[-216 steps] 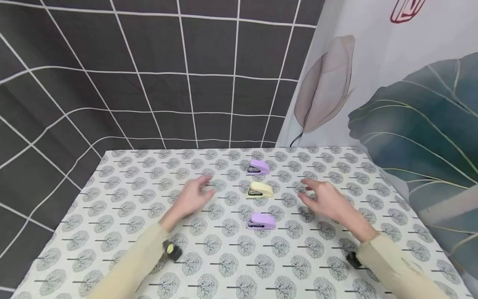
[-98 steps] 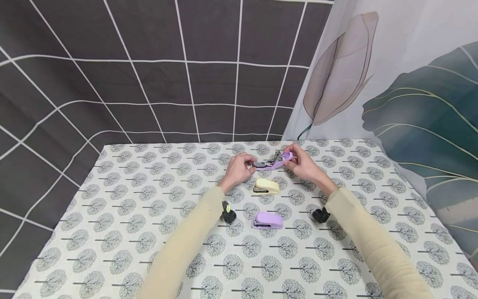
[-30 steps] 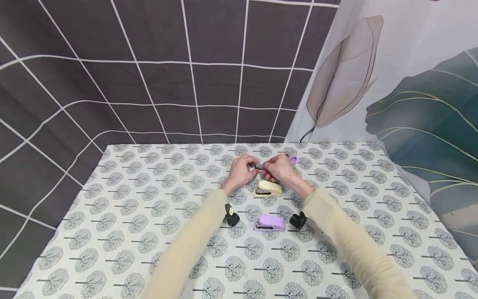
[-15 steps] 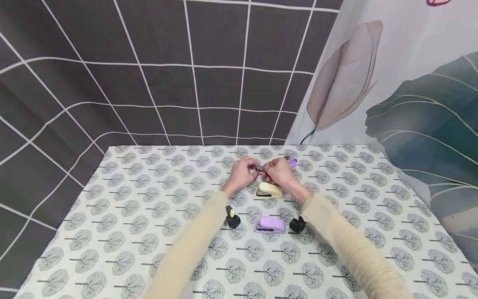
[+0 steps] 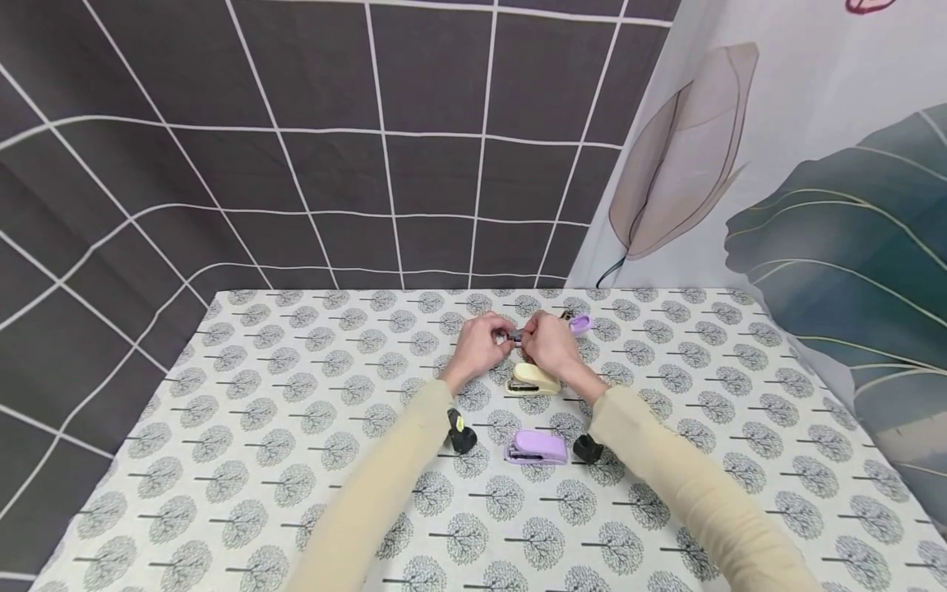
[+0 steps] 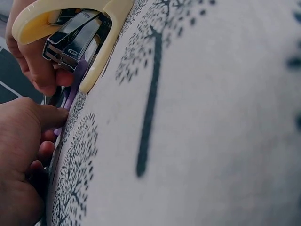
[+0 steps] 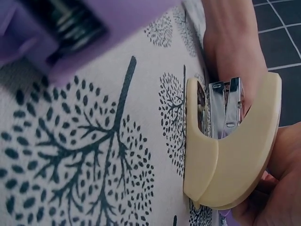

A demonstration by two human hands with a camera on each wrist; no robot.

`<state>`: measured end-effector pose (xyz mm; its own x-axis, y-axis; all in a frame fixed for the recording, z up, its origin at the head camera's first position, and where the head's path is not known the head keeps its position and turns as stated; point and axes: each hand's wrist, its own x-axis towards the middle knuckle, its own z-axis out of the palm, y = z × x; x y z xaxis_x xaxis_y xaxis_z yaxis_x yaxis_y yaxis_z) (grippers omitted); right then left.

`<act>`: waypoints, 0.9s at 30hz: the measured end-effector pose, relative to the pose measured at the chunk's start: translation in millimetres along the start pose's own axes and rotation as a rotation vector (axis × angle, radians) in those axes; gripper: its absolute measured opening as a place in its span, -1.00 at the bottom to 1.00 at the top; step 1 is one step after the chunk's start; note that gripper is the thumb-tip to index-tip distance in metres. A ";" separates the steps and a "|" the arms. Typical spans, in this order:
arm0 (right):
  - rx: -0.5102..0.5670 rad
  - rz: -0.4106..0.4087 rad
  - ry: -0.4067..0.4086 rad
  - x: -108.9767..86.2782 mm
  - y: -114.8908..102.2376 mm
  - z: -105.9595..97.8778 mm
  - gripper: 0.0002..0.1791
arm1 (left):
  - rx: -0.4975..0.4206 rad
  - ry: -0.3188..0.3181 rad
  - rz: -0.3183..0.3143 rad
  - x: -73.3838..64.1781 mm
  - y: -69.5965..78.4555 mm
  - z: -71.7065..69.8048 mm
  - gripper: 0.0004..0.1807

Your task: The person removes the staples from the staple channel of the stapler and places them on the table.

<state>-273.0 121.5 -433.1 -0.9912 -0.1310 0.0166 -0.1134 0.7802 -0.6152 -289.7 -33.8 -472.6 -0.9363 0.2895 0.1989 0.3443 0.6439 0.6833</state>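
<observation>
My left hand [image 5: 477, 344] and my right hand [image 5: 551, 341] meet at the far purple stapler, whose lid [image 5: 580, 324] lies swung back to the right. In the left wrist view, the left hand's thumb and finger pinch the end of its thin purple base [image 6: 75, 89]. The right fingertips pinch a small grey metal piece [image 5: 515, 335] over that base; its exact kind is too small to tell. Just in front stands the yellow stapler [image 5: 534, 379], close to the right hand [image 7: 287, 183] and partly covering the work in both wrist views.
Nearer me, a second purple stapler [image 5: 537, 446] sits between my wrists; it looms at the right wrist view's upper left. A tree-print cloth [image 5: 251, 460] covers the table. A dark grid curtain [image 5: 325, 164] hangs behind, a leaf-print curtain [image 5: 836, 271] to the right.
Both hands came from apart and empty-handed to the far purple stapler, which was opened out. My right hand then left its lid for the grey piece. Over the last half second, the hands barely shift.
</observation>
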 end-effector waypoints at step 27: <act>0.054 0.004 -0.029 -3.1 1.1 -2.4 -0.85 | -0.022 -0.024 -0.030 -0.6 1.6 -0.2 -0.71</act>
<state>-270.3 124.2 -431.9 -0.9891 -0.1468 -0.0084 -0.1052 0.7464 -0.6572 -288.6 -33.1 -471.5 -0.9442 0.2875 0.1609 0.3139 0.6367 0.7044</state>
